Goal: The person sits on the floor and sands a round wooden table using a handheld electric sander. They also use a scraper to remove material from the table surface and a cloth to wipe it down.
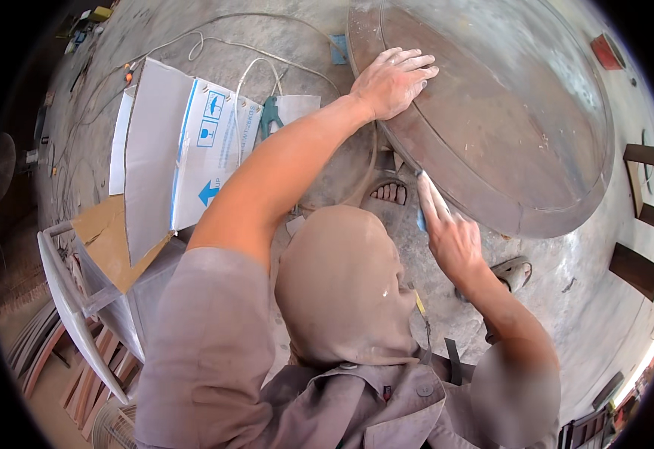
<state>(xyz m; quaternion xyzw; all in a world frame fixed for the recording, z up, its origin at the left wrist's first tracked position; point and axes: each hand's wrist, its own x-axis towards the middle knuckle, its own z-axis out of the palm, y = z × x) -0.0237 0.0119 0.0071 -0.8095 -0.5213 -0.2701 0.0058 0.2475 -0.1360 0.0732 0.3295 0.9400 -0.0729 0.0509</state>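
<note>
A large brown oval wooden panel, with a line running inside its rim and pale dust on it, fills the upper right. My left hand lies on its near left border, fingers stretched out and whitened with dust. Lower down, my right hand reaches to the panel's near edge, its index finger extended to touch the rim. A small blue piece shows under the fingers of that hand; most of it is hidden, and I cannot make out its kind.
Left of my arm stands an opened cardboard box, with a green-handled tool and pale hose beside it. A blue scrap lies by the panel. Dark wooden pieces and a red container are at right. My sandalled foot is below the panel.
</note>
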